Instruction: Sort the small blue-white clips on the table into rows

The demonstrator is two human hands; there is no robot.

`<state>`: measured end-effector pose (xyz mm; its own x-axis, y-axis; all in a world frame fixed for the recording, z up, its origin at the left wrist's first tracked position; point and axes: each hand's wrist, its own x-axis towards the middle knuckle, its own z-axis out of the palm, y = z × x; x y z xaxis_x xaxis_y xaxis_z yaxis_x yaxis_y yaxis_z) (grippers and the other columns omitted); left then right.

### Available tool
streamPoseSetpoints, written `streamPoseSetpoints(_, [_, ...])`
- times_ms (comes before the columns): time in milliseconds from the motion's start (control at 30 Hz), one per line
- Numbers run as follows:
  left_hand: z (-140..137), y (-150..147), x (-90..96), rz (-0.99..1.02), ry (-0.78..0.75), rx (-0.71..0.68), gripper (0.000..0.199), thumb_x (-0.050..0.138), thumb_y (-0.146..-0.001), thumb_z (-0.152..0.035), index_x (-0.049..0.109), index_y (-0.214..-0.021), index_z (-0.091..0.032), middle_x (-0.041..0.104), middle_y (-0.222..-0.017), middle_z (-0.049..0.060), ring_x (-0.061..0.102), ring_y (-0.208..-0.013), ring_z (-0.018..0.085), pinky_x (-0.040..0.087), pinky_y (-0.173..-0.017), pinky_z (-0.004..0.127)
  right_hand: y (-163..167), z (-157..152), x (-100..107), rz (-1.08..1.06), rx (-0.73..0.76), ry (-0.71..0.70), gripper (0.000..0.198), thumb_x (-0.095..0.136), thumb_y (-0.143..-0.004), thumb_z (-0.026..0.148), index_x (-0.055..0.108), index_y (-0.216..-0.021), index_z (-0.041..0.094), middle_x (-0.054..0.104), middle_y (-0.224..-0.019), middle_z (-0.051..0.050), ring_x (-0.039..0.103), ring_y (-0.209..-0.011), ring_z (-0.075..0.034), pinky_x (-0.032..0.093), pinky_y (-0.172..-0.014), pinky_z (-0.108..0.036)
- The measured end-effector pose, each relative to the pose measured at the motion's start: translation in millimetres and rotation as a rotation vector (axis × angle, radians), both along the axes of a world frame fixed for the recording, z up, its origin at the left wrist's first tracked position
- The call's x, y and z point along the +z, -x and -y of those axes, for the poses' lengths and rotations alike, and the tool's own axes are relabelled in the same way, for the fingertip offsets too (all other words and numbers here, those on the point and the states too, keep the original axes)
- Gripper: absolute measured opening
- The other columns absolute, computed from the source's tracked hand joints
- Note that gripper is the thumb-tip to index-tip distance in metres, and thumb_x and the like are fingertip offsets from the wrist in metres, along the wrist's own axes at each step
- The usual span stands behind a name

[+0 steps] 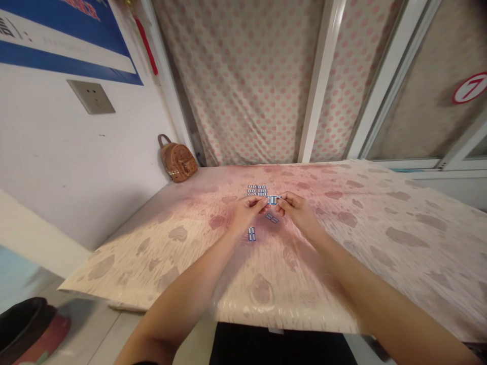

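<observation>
My left hand [254, 205] and my right hand [291, 205] meet above the middle of the table. Between them is a short strip of blue-edged white labels [273, 199], pinched at its left end by the left fingers and at its right end by the right. Its print is too small to read. Beyond my left hand lies a group of similar label pieces [257, 189] in rows. Another piece [272, 218], darker and slanted, is just below the hands. Closer to me, a small blue-and-white piece [251, 233] rests beneath my left wrist.
A patterned cover drapes the table [342, 253], its front edge near my body. At the back left corner a small brown backpack [178, 159] leans by the wall. Behind the table hangs a dotted curtain [251, 81]. On the floor at lower left stands a dark-and-red container [36, 329].
</observation>
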<state>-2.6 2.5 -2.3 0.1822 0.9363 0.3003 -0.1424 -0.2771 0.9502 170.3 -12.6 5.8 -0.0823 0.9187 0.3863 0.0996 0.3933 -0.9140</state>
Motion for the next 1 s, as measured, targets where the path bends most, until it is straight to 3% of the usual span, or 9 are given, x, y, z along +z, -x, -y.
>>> streamPoseSetpoints(367, [-7.7, 2.8, -1.7, -0.060, -0.069, 0.114, 0.024, 0.074, -0.076, -0.038, 0.074, -0.076, -0.015, 0.067, -0.070, 0.003, 0.057, -0.062, 0.013, 0.045, -0.061, 0.025, 1.3, -0.5, -4.6, 0.114, -0.034, -0.018, 0.022, 0.053, -0.087, 0.038, 0.054, -0.072, 0.022, 0.063, -0.066, 0.000, 0.057, -0.057, -0.015, 0.046, -0.060, -0.030])
streamPoseSetpoints(533, [-13.4, 10.9, 2.7, -0.060, -0.085, 0.233, 0.017, 0.072, -0.076, -0.031, 0.073, -0.072, -0.015, 0.065, -0.065, 0.002, 0.056, -0.060, 0.013, 0.044, -0.060, 0.024, -5.2, -3.8, -17.8, 0.514, -0.256, -0.047, 0.014, 0.050, -0.085, 0.021, 0.059, -0.075, 0.022, 0.066, -0.071, -0.002, 0.061, -0.067, -0.019, 0.042, -0.065, -0.030])
streamPoseSetpoints(600, [-17.3, 16.6, 5.4, -0.060, -0.088, 0.274, 0.015, 0.071, -0.076, -0.028, 0.072, -0.070, -0.015, 0.064, -0.063, 0.001, 0.056, -0.058, 0.012, 0.043, -0.058, 0.024, -5.3, -4.7, -22.9, 0.617, -0.267, -0.054, 0.013, 0.051, -0.082, 0.016, 0.061, -0.075, 0.022, 0.068, -0.076, -0.002, 0.062, -0.073, -0.020, 0.041, -0.067, -0.031])
streamPoseSetpoints(833, [-29.2, 35.9, 12.3, -0.027, -0.110, 0.341, 0.014, 0.070, -0.074, -0.028, 0.071, -0.069, -0.015, 0.065, -0.064, 0.002, 0.057, -0.059, 0.013, 0.044, -0.058, 0.024, 22.2, 8.4, -29.2, 0.668, 0.101, -0.273, 0.012, 0.059, -0.088, 0.016, 0.066, -0.096, 0.020, 0.067, -0.103, -0.007, 0.063, -0.096, -0.021, 0.047, -0.086, -0.034])
streamPoseSetpoints(1000, [-30.6, 36.8, 11.9, -0.023, -0.105, 0.337, 0.015, 0.071, -0.073, -0.030, 0.071, -0.069, -0.016, 0.065, -0.064, 0.002, 0.057, -0.060, 0.013, 0.046, -0.059, 0.024, 39.9, 19.2, -32.3, 0.792, 0.199, -0.294, 0.026, 0.072, -0.084, 0.017, 0.065, -0.109, 0.018, 0.065, -0.112, -0.010, 0.061, -0.104, -0.025, 0.046, -0.092, -0.039])
